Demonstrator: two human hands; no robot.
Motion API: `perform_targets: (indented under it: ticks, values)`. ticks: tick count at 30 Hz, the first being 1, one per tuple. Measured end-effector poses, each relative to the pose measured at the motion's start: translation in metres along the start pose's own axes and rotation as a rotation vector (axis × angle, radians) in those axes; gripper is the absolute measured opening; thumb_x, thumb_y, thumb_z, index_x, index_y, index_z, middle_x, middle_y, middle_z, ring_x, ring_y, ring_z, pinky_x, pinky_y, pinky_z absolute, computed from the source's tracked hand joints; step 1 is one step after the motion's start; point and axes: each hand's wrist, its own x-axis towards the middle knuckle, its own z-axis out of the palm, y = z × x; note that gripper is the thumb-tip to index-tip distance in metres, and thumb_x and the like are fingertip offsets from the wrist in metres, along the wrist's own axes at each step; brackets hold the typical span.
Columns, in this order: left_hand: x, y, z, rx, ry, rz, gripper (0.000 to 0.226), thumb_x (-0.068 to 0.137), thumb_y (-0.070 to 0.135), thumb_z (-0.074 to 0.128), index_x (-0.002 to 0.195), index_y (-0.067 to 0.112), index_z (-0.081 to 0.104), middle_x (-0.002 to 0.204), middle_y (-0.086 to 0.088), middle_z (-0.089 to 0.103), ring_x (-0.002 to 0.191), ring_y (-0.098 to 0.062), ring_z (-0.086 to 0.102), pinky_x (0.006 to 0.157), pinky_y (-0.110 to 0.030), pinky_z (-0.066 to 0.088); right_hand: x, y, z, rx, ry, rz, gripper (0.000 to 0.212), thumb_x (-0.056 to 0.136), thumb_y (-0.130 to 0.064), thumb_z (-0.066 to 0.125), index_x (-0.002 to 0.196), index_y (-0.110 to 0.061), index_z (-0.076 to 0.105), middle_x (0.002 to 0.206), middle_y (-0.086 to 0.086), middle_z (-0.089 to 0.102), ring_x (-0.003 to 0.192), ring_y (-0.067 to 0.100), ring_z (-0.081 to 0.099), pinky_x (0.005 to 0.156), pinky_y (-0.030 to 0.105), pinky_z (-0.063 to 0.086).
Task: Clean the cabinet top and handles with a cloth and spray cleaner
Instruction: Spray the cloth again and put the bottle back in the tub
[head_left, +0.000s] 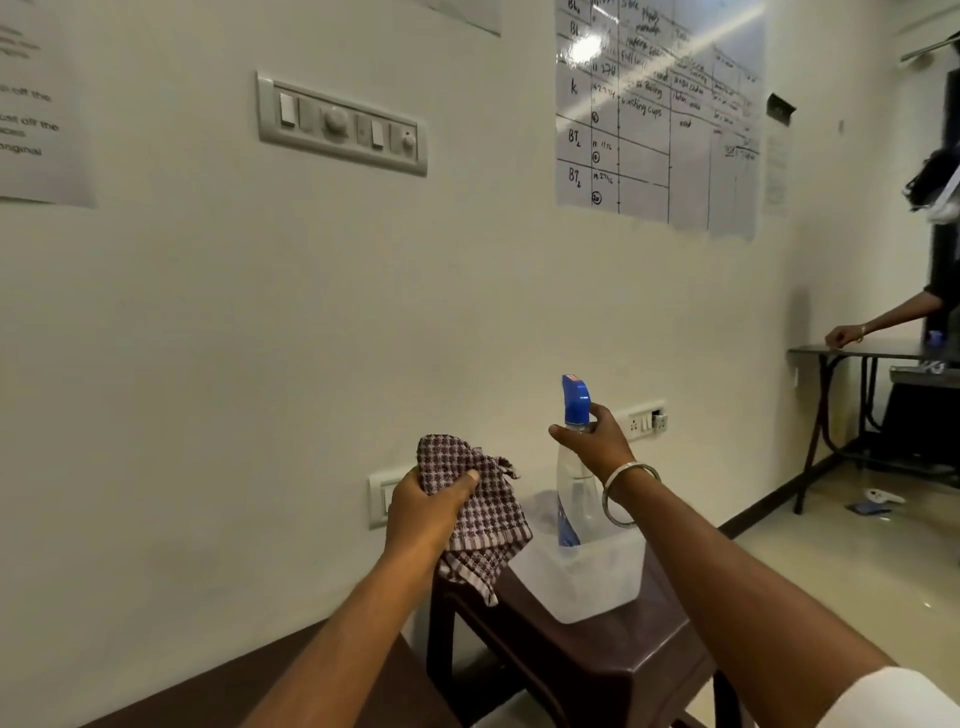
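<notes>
Head view, left to right: left hand clenched around a bunched maroon-and-white checked cloth, at seven o'clock from centre; right hand wrapped round the neck of a clear blue-capped spray bottle, its base in a translucent plastic tub on a dark brown stool.

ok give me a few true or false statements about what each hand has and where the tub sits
1. The left hand holds a checked cloth. True.
2. The right hand grips the spray bottle by its base. False: it grips the neck, under the blue nozzle.
3. The white tub sits on a dark stool. True.
4. The right wrist is bare. False: it wears a metal bangle.
</notes>
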Motion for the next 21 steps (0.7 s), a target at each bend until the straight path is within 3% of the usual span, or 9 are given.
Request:
perform_targets:
  ticks: [4,7,13,17,21]
  values:
    - [0.0,0.0,-0.009,-0.021,0.016,0.003,0.031,0.083,0.025,0.075,0.109,0.017,0.06,0.099,-0.002,0.07,0.085,-0.019,0.069,0.065,-0.027,0.054,0.002,-0.002,0.006,-0.033,-0.043,-0.046,0.056,0.081,-0.025,0.072,0.128,-0.013,0.043,0.108,0.005,0.055,0.094,0.021,0.054,0.087,0.033,0.044]
    - [-0.001,0.0,-0.016,-0.024,0.024,0.008,0.025,0.084,0.025,0.074,0.104,0.02,0.06,0.096,0.0,0.07,0.084,-0.017,0.069,0.064,-0.026,0.053,0.001,-0.005,0.009,-0.03,-0.016,-0.07,0.04,0.082,-0.013,0.065,0.119,-0.011,0.048,0.1,0.006,0.054,0.082,0.019,0.051,0.075,0.03,0.043]
    - [-0.001,0.003,-0.03,-0.012,0.058,0.018,0.028,0.085,0.023,0.073,0.107,0.018,0.058,0.1,-0.003,0.068,0.087,-0.02,0.068,0.071,-0.03,0.054,-0.01,-0.028,0.008,0.075,0.112,-0.171,0.035,0.082,-0.007,0.059,0.114,-0.008,0.044,0.085,0.004,0.049,0.066,0.013,0.046,0.059,0.024,0.041]
    - [-0.002,0.013,-0.039,-0.017,0.086,0.048,0.027,0.086,0.022,0.071,0.109,0.016,0.058,0.102,-0.005,0.068,0.088,-0.021,0.067,0.075,-0.032,0.054,-0.018,-0.068,0.008,0.045,0.148,-0.349,0.027,0.085,-0.014,0.061,0.109,-0.008,0.05,0.081,0.004,0.054,0.063,0.013,0.049,0.06,0.022,0.043]
    - [-0.003,0.022,-0.048,-0.014,0.125,0.069,0.025,0.088,0.022,0.069,0.11,0.016,0.058,0.1,-0.004,0.067,0.087,-0.019,0.066,0.071,-0.029,0.052,-0.027,-0.102,0.009,0.035,0.123,-0.504,0.028,0.088,-0.026,0.063,0.113,-0.014,0.055,0.093,0.011,0.066,0.077,0.023,0.065,0.074,0.028,0.053]
